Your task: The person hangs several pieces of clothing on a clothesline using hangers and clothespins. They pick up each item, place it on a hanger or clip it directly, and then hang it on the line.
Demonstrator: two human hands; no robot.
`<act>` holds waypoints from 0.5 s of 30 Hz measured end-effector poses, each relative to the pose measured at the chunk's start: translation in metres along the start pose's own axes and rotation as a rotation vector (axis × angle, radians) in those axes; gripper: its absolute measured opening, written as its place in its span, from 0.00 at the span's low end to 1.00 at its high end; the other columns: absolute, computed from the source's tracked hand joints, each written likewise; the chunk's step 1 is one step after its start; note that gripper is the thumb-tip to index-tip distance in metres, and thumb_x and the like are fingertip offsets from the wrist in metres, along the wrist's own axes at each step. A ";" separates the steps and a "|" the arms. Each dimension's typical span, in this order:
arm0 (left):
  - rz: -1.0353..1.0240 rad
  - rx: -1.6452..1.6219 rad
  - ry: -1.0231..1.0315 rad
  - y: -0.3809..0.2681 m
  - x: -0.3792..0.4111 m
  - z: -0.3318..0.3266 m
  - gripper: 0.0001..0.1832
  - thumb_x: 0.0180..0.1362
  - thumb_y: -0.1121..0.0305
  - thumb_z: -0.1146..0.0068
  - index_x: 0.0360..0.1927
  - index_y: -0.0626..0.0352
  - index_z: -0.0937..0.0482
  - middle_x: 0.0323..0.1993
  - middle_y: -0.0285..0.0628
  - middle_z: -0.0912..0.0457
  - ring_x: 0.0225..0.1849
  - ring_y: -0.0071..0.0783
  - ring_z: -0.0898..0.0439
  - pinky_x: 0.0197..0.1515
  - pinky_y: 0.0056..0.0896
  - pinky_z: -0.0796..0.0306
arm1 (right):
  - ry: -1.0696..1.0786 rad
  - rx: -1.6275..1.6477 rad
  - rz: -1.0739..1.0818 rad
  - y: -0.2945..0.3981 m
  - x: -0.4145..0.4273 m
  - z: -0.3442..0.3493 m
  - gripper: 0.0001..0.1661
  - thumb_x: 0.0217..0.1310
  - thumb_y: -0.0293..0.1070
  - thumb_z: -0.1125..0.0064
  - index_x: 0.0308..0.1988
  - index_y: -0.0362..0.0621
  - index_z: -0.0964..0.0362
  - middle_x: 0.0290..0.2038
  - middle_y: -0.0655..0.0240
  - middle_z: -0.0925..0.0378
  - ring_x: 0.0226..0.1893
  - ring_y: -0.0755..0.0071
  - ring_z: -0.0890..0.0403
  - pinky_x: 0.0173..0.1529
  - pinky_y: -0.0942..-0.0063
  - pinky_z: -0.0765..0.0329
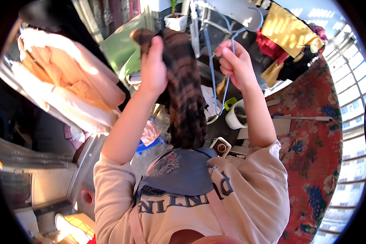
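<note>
My left hand point(154, 68) grips the top of a brown and black patterned garment point(184, 88), which hangs down in front of me. One brown end of the cloth pokes out above my thumb. To the right, my right hand point(236, 62) pinches a light blue clothes hanger point(212, 64) along its side. The hanger's hook point(257, 15) points to the upper right. A narrow gap separates the hanger from the garment, and the two do not touch where I can see them.
Peach and white clothes point(70, 73) hang at left. Yellow cloth point(289, 29) hangs at upper right near a barred window point(353, 122). A red floral cloth point(308, 170) covers a surface at right. Below are a white bucket point(231, 117), a blue stool point(148, 146) and a potted plant point(175, 23) farther off.
</note>
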State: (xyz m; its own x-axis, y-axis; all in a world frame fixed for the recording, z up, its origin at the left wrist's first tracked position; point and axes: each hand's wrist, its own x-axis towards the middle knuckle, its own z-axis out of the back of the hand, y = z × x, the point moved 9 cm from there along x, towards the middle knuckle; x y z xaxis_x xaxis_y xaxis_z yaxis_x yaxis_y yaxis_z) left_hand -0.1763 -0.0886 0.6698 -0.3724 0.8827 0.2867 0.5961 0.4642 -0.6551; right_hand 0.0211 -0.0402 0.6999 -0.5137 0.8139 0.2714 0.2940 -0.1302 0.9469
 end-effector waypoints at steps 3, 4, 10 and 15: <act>0.100 0.146 0.113 0.011 -0.006 -0.033 0.26 0.70 0.50 0.61 0.55 0.63 0.30 0.52 0.43 0.23 0.52 0.34 0.23 0.56 0.39 0.29 | -0.066 -0.252 0.161 -0.015 -0.021 -0.025 0.32 0.38 0.32 0.22 0.42 0.41 0.35 0.37 0.73 0.28 0.23 0.90 0.34 0.26 0.88 0.36; 0.077 0.180 0.179 0.008 -0.007 -0.043 0.25 0.69 0.49 0.61 0.54 0.63 0.29 0.50 0.42 0.22 0.51 0.32 0.23 0.54 0.37 0.29 | -0.093 -0.380 0.171 -0.021 -0.024 -0.037 0.34 0.36 0.33 0.20 0.42 0.42 0.35 0.37 0.73 0.29 0.25 0.88 0.34 0.28 0.87 0.35; -0.109 0.674 0.274 -0.006 0.000 -0.039 0.30 0.65 0.42 0.56 0.30 0.64 0.25 0.25 0.33 0.26 0.27 0.22 0.33 0.31 0.29 0.35 | -0.208 -0.230 0.241 -0.051 -0.002 -0.031 0.09 0.56 0.20 0.44 0.38 0.40 0.30 0.27 0.76 0.26 0.27 0.86 0.28 0.31 0.87 0.33; 0.294 1.210 0.250 -0.043 -0.024 -0.002 0.26 0.56 0.54 0.37 0.48 0.66 0.24 0.43 0.47 0.19 0.44 0.31 0.21 0.49 0.32 0.28 | -0.137 -0.095 0.227 -0.012 0.024 -0.017 0.06 0.58 0.20 0.46 0.38 0.36 0.26 0.30 0.73 0.22 0.30 0.86 0.26 0.34 0.85 0.29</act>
State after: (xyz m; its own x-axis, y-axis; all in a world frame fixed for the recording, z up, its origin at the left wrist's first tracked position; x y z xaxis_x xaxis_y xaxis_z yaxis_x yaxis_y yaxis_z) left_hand -0.1915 -0.1293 0.6921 -0.1146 0.9916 0.0600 -0.4437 0.0029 -0.8961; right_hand -0.0084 -0.0283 0.6976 -0.3279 0.8259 0.4586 0.3085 -0.3652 0.8783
